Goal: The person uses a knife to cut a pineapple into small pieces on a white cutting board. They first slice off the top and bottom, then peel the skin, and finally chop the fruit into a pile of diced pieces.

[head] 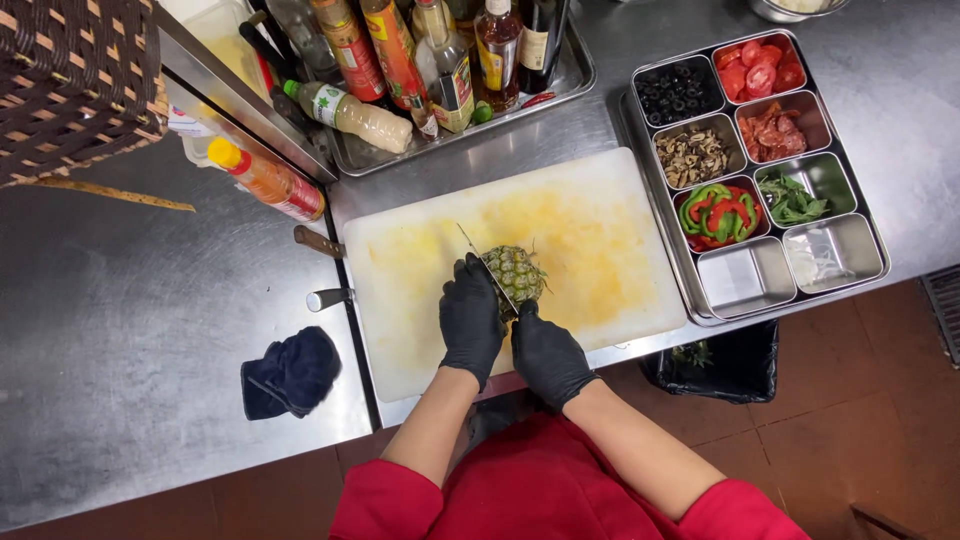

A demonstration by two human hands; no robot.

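Steel counters (120, 330) fill the kitchen view from above, with a red-tiled floor along the bottom edge. Far left, a woven basket (75, 80) overhangs the counter; below it lies a dark cloth (290, 373), and nearer the middle two sauce bottles (268, 180) rest on their sides beside a tray of upright bottles (450, 60). A white, yellow-stained cutting board (600, 240) sits at the centre, and on it, near the front edge, lies the pineapple (515, 272). The left hand (470, 318), black-gloved, is cupped over the fruit's left side, fingers curled down on it. The right hand (547, 355), also gloved, is closed around the handle of a knife (485, 265) whose blade crosses the fruit's top; the handle itself is hidden in the fist. Judging from its look, the pineapple is fairly heavy and stiff, with a rough, scaly rind that grips well on dry gloves but turns slick where juice runs; being rounded, it may roll, so a hold across its broad flank, fingers clear of the blade, seems safest. Right of the board, a tray of steel tubs (840, 255) holds olives, tomato, mushrooms, peppers and herbs, and a black bin (730, 365) hangs below.
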